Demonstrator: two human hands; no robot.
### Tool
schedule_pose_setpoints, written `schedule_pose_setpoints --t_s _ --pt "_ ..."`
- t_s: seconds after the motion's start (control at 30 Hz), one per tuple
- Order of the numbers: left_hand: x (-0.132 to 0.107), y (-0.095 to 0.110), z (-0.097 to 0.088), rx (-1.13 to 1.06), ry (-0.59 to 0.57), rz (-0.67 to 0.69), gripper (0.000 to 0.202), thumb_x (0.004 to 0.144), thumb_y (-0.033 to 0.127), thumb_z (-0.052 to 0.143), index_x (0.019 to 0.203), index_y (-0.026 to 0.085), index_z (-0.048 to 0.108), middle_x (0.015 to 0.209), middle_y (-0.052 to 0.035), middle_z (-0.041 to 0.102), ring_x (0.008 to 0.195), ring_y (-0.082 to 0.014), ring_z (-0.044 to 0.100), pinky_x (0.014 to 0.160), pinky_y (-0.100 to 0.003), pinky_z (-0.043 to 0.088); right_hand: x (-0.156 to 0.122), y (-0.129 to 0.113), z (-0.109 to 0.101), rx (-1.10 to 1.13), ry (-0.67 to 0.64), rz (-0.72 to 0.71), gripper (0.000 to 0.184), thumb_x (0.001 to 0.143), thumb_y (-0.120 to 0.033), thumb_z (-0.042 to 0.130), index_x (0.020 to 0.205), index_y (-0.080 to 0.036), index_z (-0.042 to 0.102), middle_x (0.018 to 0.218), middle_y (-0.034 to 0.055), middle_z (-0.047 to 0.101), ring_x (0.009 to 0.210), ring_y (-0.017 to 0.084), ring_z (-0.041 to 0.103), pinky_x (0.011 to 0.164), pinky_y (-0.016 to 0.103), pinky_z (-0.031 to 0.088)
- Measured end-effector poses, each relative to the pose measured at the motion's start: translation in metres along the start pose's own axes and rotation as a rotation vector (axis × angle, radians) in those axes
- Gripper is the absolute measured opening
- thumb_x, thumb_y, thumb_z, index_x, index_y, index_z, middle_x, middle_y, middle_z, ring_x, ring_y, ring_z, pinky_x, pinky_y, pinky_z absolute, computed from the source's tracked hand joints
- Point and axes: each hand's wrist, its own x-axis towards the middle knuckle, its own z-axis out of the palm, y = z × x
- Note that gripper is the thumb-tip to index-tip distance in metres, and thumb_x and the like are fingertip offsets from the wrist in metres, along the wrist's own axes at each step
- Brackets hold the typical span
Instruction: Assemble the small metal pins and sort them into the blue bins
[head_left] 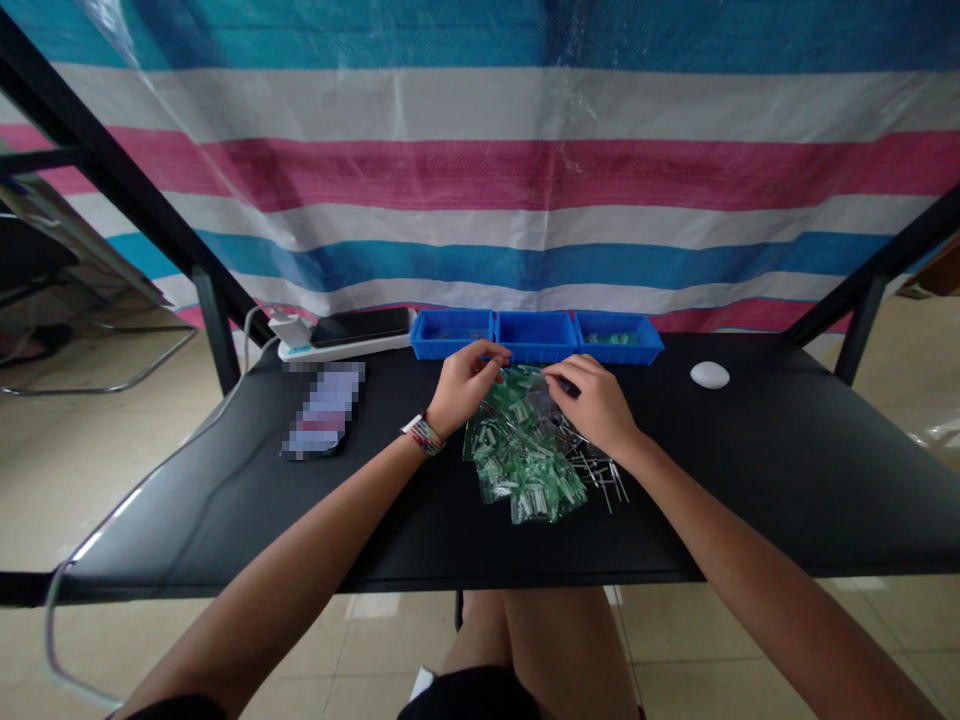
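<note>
A heap of small green-tinted plastic bags (529,455) with pale pieces inside lies on the black table. My left hand (465,385) is over the heap's far left side, its thumb and fingers curled together in a pinch. Opposite it, my right hand (596,405) pinches at the heap's far right edge, where clear plastic shows by the fingertips. What either pinch holds is too small to make out. Loose thin metal pins (600,475) are scattered beside the bags, partly under my right hand and wrist.
Three joined blue bins stand behind the heap: the left bin (452,350) and right bin (619,352) hold small items. A white power strip (337,350) with a black device, a phone (324,410) and a cable are left. A white rounded object (709,375) lies right.
</note>
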Motion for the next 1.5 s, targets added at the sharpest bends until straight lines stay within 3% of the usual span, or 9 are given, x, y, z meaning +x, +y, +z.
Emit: schedule_pose_setpoints --t_s 0.13,0.27,0.63,0.8,1.07,1.2,1.3,1.4,1.5 --pt "-0.004 0.007 0.003 0.191 -0.022 0.128 0.03 0.097 0.042 0.064 0.107 0.018 0.079 0.096 -0.0068 0.078 0.079 -0.0183 0.069 0.07 -0.027 0.051 0.002 0.003 0.0 0.274 0.124 0.198 0.021 0.1 -0.036 0.064 0.1 -0.021 0.079 0.094 0.0084 0.08 0.08 0.025 0.074 0.078 0.039 0.06" --pt "-0.006 0.014 0.005 0.196 -0.067 0.184 0.032 0.098 0.046 0.066 0.103 0.018 0.08 0.092 -0.0062 0.078 0.08 -0.0186 0.069 0.073 -0.029 0.051 0.003 0.004 0.004 0.629 0.107 0.396 0.035 0.092 -0.053 0.074 0.101 -0.019 0.079 0.084 0.007 0.079 0.063 0.021 0.072 0.061 0.035 0.061" --pt "-0.007 0.011 0.012 0.048 -0.046 0.207 0.013 0.091 0.028 0.069 0.088 0.016 0.074 0.089 -0.0064 0.078 0.083 -0.0172 0.071 0.08 -0.028 0.055 0.001 -0.005 0.011 0.858 -0.029 0.497 0.044 0.078 -0.054 0.088 0.1 -0.019 0.073 0.086 0.0036 0.073 0.065 0.02 0.074 0.06 0.034 0.065" --pt "-0.007 0.014 0.012 0.011 -0.056 0.189 0.017 0.092 0.032 0.07 0.088 0.016 0.073 0.087 -0.0062 0.076 0.081 -0.0167 0.068 0.079 -0.028 0.053 0.001 -0.001 0.011 0.793 -0.023 0.452 0.035 0.082 -0.05 0.085 0.088 -0.02 0.071 0.074 0.0 0.067 0.056 0.015 0.066 0.053 0.03 0.058" --pt "-0.008 0.013 0.012 -0.13 -0.052 0.043 0.044 0.1 0.054 0.06 0.077 0.017 0.066 0.065 -0.0013 0.063 0.061 -0.0134 0.058 0.062 -0.025 0.046 0.001 -0.006 0.0 0.571 0.104 0.245 0.016 0.094 -0.038 0.076 0.093 -0.021 0.076 0.082 0.0011 0.069 0.049 0.012 0.061 0.046 0.028 0.048" --pt "-0.009 0.016 0.012 -0.19 -0.149 -0.039 0.057 0.1 0.061 0.055 0.069 0.016 0.069 0.059 -0.0041 0.065 0.055 -0.0137 0.058 0.057 -0.026 0.045 -0.002 -0.01 -0.007 0.242 0.167 -0.062 0.012 0.102 -0.027 0.068 0.102 -0.025 0.08 0.094 0.005 0.075 0.069 0.017 0.072 0.063 0.032 0.058" --pt "-0.009 0.02 0.012 -0.205 -0.187 -0.024 0.046 0.096 0.054 0.067 0.071 0.015 0.071 0.064 -0.0045 0.07 0.058 -0.0132 0.061 0.06 -0.025 0.047 -0.003 -0.01 -0.008 0.12 0.2 -0.197 0.02 0.104 -0.02 0.064 0.112 -0.028 0.08 0.104 0.006 0.078 0.094 0.021 0.075 0.082 0.036 0.062" --pt "-0.009 0.023 0.012 -0.249 -0.166 -0.004 0.033 0.09 0.047 0.076 0.081 0.015 0.073 0.069 -0.0035 0.072 0.062 -0.0134 0.065 0.06 -0.024 0.048 -0.004 -0.01 -0.006 0.121 0.212 -0.208 0.024 0.104 -0.017 0.061 0.117 -0.029 0.078 0.11 0.0058 0.078 0.099 0.022 0.075 0.086 0.038 0.063" --pt "-0.008 0.023 0.012 -0.288 -0.135 -0.003 0.034 0.087 0.048 0.079 0.084 0.015 0.071 0.072 -0.0032 0.072 0.063 -0.0141 0.068 0.059 -0.023 0.05 -0.004 -0.012 -0.005 0.242 0.198 -0.075 0.025 0.105 -0.021 0.058 0.121 -0.027 0.076 0.111 0.0061 0.077 0.082 0.018 0.076 0.076 0.035 0.063"
